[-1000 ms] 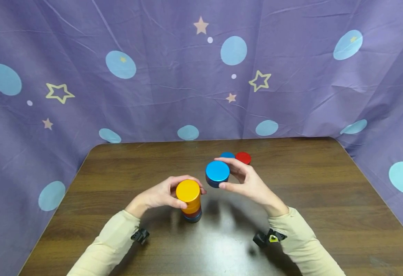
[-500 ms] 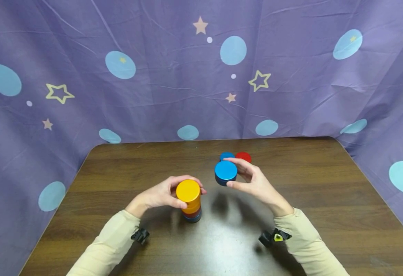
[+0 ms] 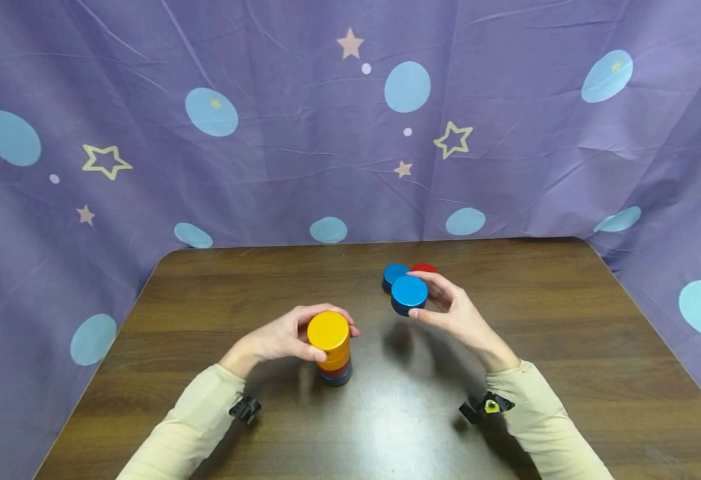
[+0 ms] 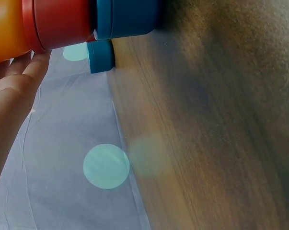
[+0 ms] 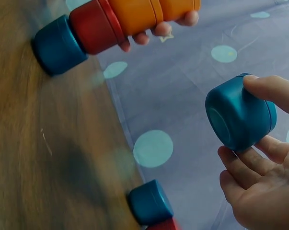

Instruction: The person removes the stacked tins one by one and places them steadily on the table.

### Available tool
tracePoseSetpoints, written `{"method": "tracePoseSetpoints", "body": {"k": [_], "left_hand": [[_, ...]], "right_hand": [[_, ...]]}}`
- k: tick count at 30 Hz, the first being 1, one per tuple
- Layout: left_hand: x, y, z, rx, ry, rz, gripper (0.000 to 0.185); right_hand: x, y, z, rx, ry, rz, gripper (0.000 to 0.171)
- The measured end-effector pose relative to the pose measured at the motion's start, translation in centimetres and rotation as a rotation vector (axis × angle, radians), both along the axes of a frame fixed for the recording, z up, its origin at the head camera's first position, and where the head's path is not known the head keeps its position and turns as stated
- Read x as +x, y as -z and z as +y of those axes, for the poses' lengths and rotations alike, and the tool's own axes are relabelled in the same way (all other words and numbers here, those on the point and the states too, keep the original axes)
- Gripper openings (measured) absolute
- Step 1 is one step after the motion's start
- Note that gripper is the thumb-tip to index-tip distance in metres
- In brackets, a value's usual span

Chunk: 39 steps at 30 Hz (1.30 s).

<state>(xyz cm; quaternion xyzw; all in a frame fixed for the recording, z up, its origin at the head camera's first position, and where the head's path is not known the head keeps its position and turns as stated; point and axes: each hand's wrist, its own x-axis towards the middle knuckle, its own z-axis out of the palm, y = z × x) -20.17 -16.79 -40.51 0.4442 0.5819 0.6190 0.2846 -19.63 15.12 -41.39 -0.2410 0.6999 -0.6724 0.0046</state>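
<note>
Two hands busy: my left hand [image 3: 278,339] curls its fingers round the stack [image 3: 330,347] on the near table [image 3: 206,287], my right hand [image 3: 455,313] pinches a blue puck [image 3: 409,294] aloft by its rim (rigid, probably slick, seemingly light).

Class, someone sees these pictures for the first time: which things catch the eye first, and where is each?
First comes the stack of round tins, orange over red over blue, standing near the front middle of the dark wooden table, with the left hand curled round its top. To its right the right hand holds a blue tin lifted off the table. Behind it a small blue tin and a red one sit side by side.
</note>
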Motion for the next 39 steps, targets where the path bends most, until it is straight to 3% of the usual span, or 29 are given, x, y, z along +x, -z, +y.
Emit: {"method": "tracePoseSetpoints", "body": {"k": [6, 13, 39], "left_hand": [[0.0, 0.0, 0.0, 0.0, -0.005, -0.003, 0.052], [0.1, 0.0, 0.0, 0.0, -0.007, 0.017, 0.051], [0.3, 0.2, 0.0, 0.022, -0.008, -0.006, 0.053]], "right_hand": [[-0.4, 0.7, 0.8, 0.012, 0.02, -0.021, 0.059], [-1.0, 1.4, 2.1, 0.061, 0.068, 0.016, 0.058], [-2.2, 3.6, 6.1, 0.103, 0.205, -0.065, 0.056]]}}
